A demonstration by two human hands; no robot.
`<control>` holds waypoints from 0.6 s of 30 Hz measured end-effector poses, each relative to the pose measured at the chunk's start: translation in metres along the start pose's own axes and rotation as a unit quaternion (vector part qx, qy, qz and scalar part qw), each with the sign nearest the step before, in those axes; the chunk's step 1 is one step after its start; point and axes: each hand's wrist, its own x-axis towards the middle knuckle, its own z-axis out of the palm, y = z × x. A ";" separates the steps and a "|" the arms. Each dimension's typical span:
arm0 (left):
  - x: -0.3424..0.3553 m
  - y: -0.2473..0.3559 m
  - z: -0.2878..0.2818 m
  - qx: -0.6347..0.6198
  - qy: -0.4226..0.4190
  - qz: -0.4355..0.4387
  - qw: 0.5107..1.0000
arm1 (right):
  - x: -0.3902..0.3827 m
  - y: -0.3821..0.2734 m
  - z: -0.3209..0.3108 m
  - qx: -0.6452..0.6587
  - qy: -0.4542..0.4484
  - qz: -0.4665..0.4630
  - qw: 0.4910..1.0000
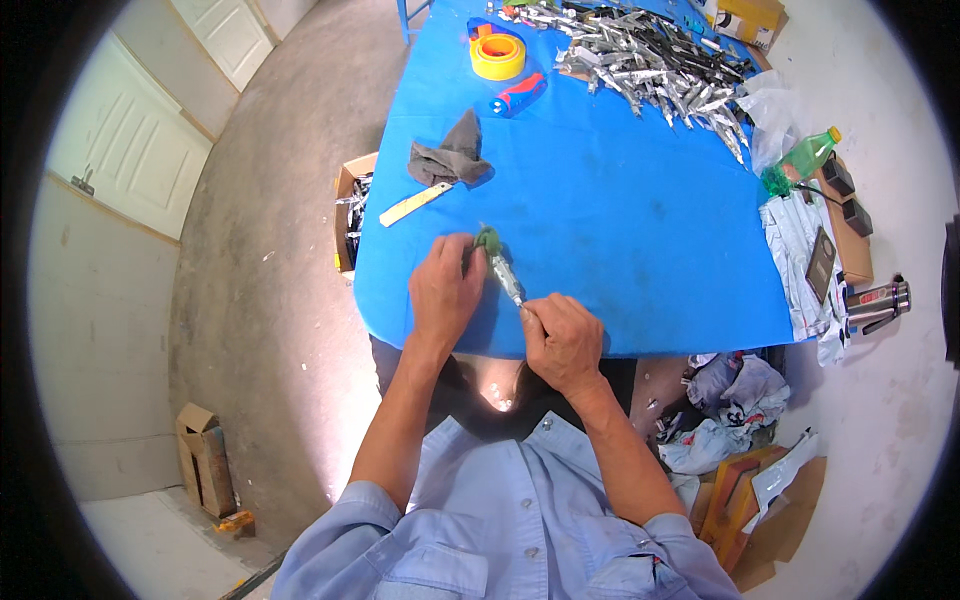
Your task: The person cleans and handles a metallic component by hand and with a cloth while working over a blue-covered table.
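Note:
Above the near part of the blue-covered table [620, 270], my left hand [446, 285] pinches a small, slightly blurred green wad [487, 240], pressed against the far end of a slender silver piece [507, 280]. The near end of that piece is gripped by my right hand [564, 342], between thumb and fingers. It slants from the green wad down toward my right hand. Just beyond my left hand lie a yellowish flat strip [415, 204] and a crumpled dark grey cloth [450, 155].
A heap of silver and black slender pieces [650, 70] covers the far right. Yellow tape [498, 55] and a red-blue handled tool [518, 95] lie farther back. At right are a green bottle [812, 152] and a steel flask [878, 303]. An open carton [347, 220] stands at the left edge.

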 end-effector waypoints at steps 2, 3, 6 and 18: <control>0.002 0.002 -0.004 -0.030 -0.007 -0.016 0.999 | 0.000 0.000 0.000 0.005 0.008 -0.003 1.000; 0.000 0.005 -0.007 -0.040 -0.012 -0.010 0.999 | 0.000 0.000 0.001 0.007 0.013 -0.004 1.000; -0.018 0.025 -0.020 -0.075 -0.051 0.004 0.996 | -0.002 0.000 0.004 0.005 0.027 0.008 1.000; -0.006 0.023 -0.008 -0.037 -0.077 -0.001 0.996 | -0.002 0.002 -0.001 -0.001 -0.009 -0.002 1.000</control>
